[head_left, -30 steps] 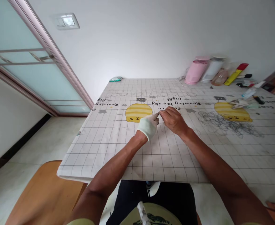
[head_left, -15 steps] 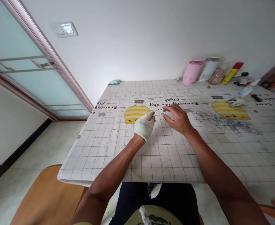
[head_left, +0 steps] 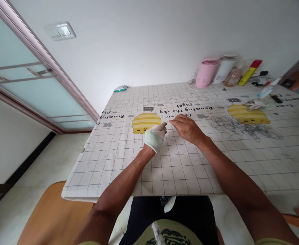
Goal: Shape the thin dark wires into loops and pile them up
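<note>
My left hand (head_left: 155,136), in a pale knit work glove, is closed in a pinch above the tablecloth. Facing it, my bare right hand (head_left: 186,128) pinches with thumb and forefinger, its fingertips a small gap from the glove's. Whatever is between the fingers is too thin to make out. A faint thin curl shows below the hands; whether it is held or lies on the cloth, I cannot tell. To the right lies a tangled heap of thin dark wire-like strands (head_left: 246,129). Behind the hands, a row of similar wavy strands (head_left: 154,100) runs across the cloth.
The checked tablecloth (head_left: 108,173) has yellow balloon prints. At the back right stand a pink cylinder (head_left: 205,74), a white cylinder (head_left: 223,69), a yellow can with red cap (head_left: 250,73) and a clear bottle (head_left: 268,89). A crumpled pale glove (head_left: 261,103) lies before them. A wooden chair (head_left: 47,211) is at left.
My right hand has moved left toward the gloved hand, and its spread fingers have closed into a pinch. My left hand keeps its pinch. The camera view has shifted slightly.
</note>
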